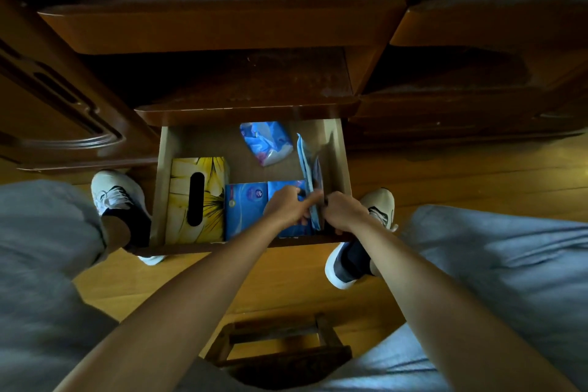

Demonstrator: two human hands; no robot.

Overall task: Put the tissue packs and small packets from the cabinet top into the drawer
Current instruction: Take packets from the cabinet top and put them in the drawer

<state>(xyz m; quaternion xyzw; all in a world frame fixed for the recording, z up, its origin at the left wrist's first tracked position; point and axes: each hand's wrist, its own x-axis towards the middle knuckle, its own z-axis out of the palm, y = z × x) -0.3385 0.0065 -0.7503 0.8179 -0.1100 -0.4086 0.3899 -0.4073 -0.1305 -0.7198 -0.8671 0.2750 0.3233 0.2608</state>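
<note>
Packets (310, 169) of thin blue film stand on edge against the right wall of the open drawer (337, 149), and both hands meet at their near end; the left hand (286, 205) pinches them from the left with thumb and forefinger curled onto the film, and the right hand (342, 212) closes on them from the right, fingers curled over the top edge; each grip is closed on the same upright bundle. Away from the grip the packets run toward the drawer's back, unsupported except by the wall; I judge them light, limp and a little slick, so they will sag or fan apart if held only at one end; a hold nearer the middle, squeezing the flat faces together, should keep them as one stack. Just left of the grip, partly under the left hand, lie two flat blue packs (251, 210), side by side on the drawer floor; beyond them, against the left wall, lies a yellow box (197, 197) with a dark slot, stiff card by its look and easy to push by its sides. Farther back from the grip rests a soft pack (265, 141), puffy and crushable; it wants a loose hold across its width. Whether anything remains on the cabinet top cannot be told; it is too dark.
</note>
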